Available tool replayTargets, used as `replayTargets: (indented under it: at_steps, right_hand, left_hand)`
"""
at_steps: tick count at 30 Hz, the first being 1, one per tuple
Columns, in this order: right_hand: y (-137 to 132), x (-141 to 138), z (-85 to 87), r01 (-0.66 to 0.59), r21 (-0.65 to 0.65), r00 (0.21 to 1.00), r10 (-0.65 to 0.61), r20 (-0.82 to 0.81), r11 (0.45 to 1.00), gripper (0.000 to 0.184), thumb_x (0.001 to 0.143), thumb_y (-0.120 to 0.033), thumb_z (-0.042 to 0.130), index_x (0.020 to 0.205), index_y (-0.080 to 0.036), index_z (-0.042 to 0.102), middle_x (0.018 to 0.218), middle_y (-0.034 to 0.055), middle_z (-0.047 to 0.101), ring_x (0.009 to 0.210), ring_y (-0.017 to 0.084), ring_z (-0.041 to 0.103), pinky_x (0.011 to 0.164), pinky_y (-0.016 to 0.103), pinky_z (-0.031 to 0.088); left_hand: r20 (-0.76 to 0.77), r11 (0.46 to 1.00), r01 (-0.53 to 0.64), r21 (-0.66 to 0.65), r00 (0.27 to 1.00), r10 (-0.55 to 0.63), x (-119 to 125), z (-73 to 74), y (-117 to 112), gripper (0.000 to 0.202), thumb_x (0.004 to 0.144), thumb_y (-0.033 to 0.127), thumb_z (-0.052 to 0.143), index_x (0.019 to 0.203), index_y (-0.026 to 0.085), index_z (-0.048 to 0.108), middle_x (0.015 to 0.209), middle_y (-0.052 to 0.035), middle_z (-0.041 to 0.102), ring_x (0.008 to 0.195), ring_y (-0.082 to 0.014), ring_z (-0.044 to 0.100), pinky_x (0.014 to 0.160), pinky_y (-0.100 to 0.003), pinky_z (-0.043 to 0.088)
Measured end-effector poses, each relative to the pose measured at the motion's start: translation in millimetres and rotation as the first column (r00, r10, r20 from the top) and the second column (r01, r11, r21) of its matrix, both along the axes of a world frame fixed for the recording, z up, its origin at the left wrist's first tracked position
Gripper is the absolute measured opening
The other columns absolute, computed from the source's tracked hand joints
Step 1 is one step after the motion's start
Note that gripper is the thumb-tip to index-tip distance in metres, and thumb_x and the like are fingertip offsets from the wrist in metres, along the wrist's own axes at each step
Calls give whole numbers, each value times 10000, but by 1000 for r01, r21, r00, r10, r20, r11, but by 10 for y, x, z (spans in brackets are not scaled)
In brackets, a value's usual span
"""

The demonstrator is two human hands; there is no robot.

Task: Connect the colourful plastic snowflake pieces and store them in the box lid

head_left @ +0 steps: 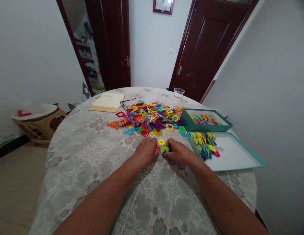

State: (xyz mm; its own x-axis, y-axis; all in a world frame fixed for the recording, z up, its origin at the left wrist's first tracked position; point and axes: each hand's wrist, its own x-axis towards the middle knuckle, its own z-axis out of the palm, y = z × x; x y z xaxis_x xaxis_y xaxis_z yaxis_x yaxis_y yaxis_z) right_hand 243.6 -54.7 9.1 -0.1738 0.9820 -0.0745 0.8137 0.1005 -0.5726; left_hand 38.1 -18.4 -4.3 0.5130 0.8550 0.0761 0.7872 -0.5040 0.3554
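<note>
White-walled room, two dark red wooden doors (110,42), round table under a grey floral tablecloth (98,182). Right hand (178,152): thumb and index close together, holding a lime-green round notched plastic disc (164,149) at table centre, nearer the person than the multicoloured heap of plastic pieces (149,118). Disc is round, so no clear long axis; its broad face shows toward the camera, exact tilt unclear. Dark-blue plastic piece (164,155) sits at its near edge, mostly covered; can't tell if the two are joined. Left hand (147,152): fingers curled and bunched, pinkish-red plastic disc (158,148) by the fingertips, part hidden; can't tell if gripped. Yellow round notched disc (161,142) lies flat between the hands, slightly beyond. Wall clock (163,6) cut off at top; both forearms cut off at bottom.
</note>
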Motion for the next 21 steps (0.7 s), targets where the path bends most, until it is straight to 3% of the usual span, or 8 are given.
replayTargets:
  at_steps: [4, 11, 17, 21]
  right_hand:
    - [-41, 20, -25, -3, 9, 999, 4, -47, 1000, 184, 825, -214, 706, 943, -233, 566, 825, -31, 655, 777, 160, 598, 669, 250, 381]
    - [-15, 35, -71, -45, 29, 984, 50, -172, 999, 90, 884, -243, 646, 961, -230, 600, 813, -28, 655, 768, 159, 590, 642, 242, 391]
    - [-40, -37, -29, -73, 44, 986, 79, -146, 996, 41, 889, -251, 646, 919, -223, 649, 816, -24, 672, 767, 156, 593, 655, 245, 407]
    - [-36, -53, -36, -68, 50, 987, 74, -143, 996, 222, 879, -234, 659, 1097, -222, 693, 832, -21, 695, 766, 161, 620, 671, 254, 422]
  left_hand:
    - [-3, 1000, -5, -6, 1000, 5, -4, -8, 17, 237, 907, 304, 623, 1118, 204, 658, 1118, -120, 701, 1059, -288, 646, 892, -372, 490]
    - [-21, 998, 7, -58, 1000, -8, -6, -33, 43, 128, 897, 282, 633, 994, 224, 693, 1051, -95, 706, 1026, -270, 650, 877, -351, 480]
    - [43, 997, -3, -72, 999, 6, -2, -43, 57, 118, 880, 242, 644, 987, 212, 682, 1074, -98, 711, 1048, -263, 639, 887, -347, 470]
    - [92, 995, 8, -96, 996, 1, -3, -34, 46, 168, 871, 200, 626, 1037, 221, 642, 1031, -66, 728, 946, -229, 654, 772, -309, 452]
